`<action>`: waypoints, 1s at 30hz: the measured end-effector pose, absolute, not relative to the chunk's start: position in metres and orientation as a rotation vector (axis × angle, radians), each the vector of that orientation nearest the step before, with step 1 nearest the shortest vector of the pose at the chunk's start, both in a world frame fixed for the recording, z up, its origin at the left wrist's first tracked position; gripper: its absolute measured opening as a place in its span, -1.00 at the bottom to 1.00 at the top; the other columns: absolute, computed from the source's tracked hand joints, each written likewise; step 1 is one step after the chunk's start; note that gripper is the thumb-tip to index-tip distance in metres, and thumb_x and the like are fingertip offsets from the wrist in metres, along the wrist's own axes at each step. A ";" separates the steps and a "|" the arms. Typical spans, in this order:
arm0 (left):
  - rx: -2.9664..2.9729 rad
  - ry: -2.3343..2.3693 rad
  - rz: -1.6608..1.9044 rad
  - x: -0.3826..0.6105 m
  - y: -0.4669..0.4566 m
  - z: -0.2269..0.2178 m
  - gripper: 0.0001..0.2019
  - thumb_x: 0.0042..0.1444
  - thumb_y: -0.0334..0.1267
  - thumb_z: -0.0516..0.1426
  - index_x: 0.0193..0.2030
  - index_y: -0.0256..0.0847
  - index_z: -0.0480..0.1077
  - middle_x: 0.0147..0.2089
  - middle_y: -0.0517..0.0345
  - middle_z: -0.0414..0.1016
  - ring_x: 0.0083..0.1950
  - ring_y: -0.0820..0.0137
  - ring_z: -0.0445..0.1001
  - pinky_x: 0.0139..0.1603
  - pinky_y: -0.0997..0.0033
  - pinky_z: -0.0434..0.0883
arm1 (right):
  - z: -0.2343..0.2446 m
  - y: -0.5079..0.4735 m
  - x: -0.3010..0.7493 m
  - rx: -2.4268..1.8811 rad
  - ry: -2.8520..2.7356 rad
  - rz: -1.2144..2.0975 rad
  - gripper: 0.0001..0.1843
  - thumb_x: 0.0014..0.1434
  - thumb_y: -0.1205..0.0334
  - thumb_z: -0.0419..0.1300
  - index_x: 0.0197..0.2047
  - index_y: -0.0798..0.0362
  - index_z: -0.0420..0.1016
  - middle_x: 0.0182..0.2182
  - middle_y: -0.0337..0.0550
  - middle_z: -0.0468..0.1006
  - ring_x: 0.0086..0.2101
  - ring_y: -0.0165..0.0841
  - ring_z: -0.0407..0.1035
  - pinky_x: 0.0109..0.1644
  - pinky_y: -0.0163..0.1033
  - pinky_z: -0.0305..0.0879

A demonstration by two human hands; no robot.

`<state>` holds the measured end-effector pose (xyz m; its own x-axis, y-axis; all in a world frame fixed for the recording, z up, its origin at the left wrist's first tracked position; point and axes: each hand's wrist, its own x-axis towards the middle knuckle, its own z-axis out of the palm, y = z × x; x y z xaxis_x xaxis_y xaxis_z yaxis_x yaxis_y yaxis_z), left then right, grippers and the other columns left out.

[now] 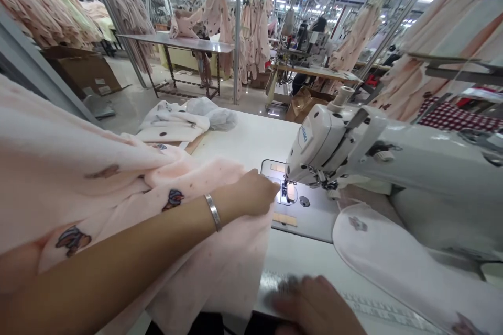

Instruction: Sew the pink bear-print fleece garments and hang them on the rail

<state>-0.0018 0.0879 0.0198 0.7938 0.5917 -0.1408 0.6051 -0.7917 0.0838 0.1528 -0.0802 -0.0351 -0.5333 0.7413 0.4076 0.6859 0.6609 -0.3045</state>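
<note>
My left hand (255, 193) grips the edge of a soft pink printed garment (118, 188) and lies just left of the presser foot and needle (286, 191) of a white industrial sewing machine (318, 149). The cloth spreads from there across my left forearm and hangs over the table's near side. A metal bangle (213, 212) circles my left wrist. My right hand (310, 309) is blurred at the near table edge, over a ridged metal strip (283, 285), with nothing visible in it. A rounded pale pink cloth piece (393, 267) lies to its right.
A pile of white and pink cloth (175, 123) and a plastic bag (212, 114) lie at the white table's (243, 138) far side. Beyond, a co-worker (194, 10) handles pink cloth at a metal table (176, 42), among racks of hanging garments, cardboard boxes and other sewing stations.
</note>
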 end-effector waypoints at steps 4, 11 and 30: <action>2.825 0.962 -0.170 0.000 0.088 0.016 -0.92 0.03 -0.46 0.01 -0.40 -0.24 0.27 -0.48 0.16 0.42 -0.44 0.35 0.40 -0.42 0.38 0.19 | -0.018 -0.049 0.138 -1.207 -2.410 0.115 -0.71 0.23 0.33 -0.01 0.03 0.07 0.26 -0.46 -0.22 0.43 -0.46 -0.33 0.23 -0.38 -0.23 -0.01; 2.915 1.164 0.147 0.007 0.074 0.017 -0.82 0.08 -0.52 -0.03 -0.23 -0.29 0.32 -0.14 -0.03 0.41 -0.06 0.18 0.34 -0.03 0.14 0.18 | -0.026 -0.035 0.156 -1.268 -2.462 0.156 -0.81 0.20 0.32 0.04 -0.11 -0.01 0.33 -0.47 -0.26 0.43 -0.46 -0.35 0.24 -0.33 -0.23 -0.01; 2.841 0.802 0.247 -0.017 0.077 -0.026 -0.54 0.25 -0.02 -0.10 0.23 -0.12 0.07 0.32 -0.09 0.00 0.34 0.13 -0.08 0.27 -0.04 -0.23 | -0.028 -0.013 0.180 -1.275 -2.598 0.165 -0.72 0.26 0.29 -0.02 0.03 0.03 0.27 -0.46 -0.26 0.41 -0.45 -0.37 0.21 -0.32 -0.23 -0.03</action>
